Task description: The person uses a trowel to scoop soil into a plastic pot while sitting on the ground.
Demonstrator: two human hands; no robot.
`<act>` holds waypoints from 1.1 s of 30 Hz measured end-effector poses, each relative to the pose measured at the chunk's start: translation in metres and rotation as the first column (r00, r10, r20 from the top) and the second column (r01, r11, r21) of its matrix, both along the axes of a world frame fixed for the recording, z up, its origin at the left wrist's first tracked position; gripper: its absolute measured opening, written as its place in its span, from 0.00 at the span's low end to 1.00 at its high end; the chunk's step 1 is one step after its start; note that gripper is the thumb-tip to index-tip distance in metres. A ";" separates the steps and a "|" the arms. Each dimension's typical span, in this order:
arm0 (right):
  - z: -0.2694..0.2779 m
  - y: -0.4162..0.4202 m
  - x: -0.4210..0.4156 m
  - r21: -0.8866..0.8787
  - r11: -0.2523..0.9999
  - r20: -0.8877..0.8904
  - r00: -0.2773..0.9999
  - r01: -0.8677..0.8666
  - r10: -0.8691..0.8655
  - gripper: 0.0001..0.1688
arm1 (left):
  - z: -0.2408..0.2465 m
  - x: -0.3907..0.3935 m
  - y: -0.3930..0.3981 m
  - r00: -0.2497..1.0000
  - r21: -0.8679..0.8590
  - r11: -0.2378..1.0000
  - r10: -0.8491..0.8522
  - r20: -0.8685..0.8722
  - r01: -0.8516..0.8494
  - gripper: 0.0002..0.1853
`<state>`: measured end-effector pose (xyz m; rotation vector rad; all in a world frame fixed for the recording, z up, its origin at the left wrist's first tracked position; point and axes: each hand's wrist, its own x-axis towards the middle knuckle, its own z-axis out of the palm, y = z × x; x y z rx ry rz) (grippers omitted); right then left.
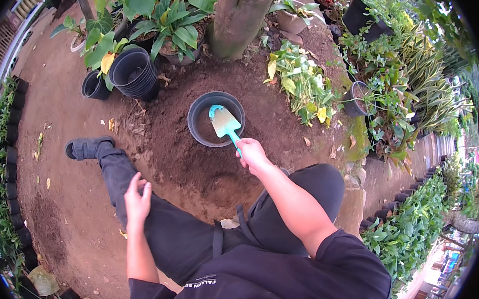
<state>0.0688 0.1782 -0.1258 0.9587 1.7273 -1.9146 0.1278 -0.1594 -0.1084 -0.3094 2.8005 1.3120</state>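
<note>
My right hand (251, 153) grips the handle of a turquoise garden trowel (225, 121). The trowel's soil-smeared blade is over the mouth of a round black plastic pot (193, 129), and some dark soil shows inside the pot. Around the pot spreads a low heap of loose brown soil (169, 154). My left hand (138, 198) holds nothing; it rests by my bent left knee with the fingers apart.
A stack of black nursery pots (134, 75) stands beyond the soil, beside a smaller black pot (94, 85). Behind are potted leafy plants (176, 26) and a tree trunk (237, 22). Uprooted-looking vines (301, 82) lie to the right, near a potted trailing plant (356, 99).
</note>
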 end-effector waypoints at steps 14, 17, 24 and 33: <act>0.004 -0.006 0.004 0.060 0.996 -0.021 0.998 -0.060 0.062 0.16 | -0.070 -0.018 0.021 0.879 0.163 0.977 -0.198 0.435 0.140 0.22; -0.006 -0.012 0.010 0.073 0.993 0.018 0.996 -0.093 0.092 0.15 | -0.060 -0.020 0.025 0.845 0.118 0.972 -0.236 0.480 0.204 0.23; 0.003 -0.018 0.004 0.073 0.983 0.042 0.985 -0.168 0.165 0.15 | -0.068 -0.023 0.022 0.829 0.126 0.970 -0.242 0.504 0.207 0.24; 0.096 0.058 0.019 -0.345 0.938 -0.079 0.995 0.026 -0.056 0.15 | -0.076 -0.019 0.019 0.838 0.158 0.972 -0.231 0.494 0.174 0.23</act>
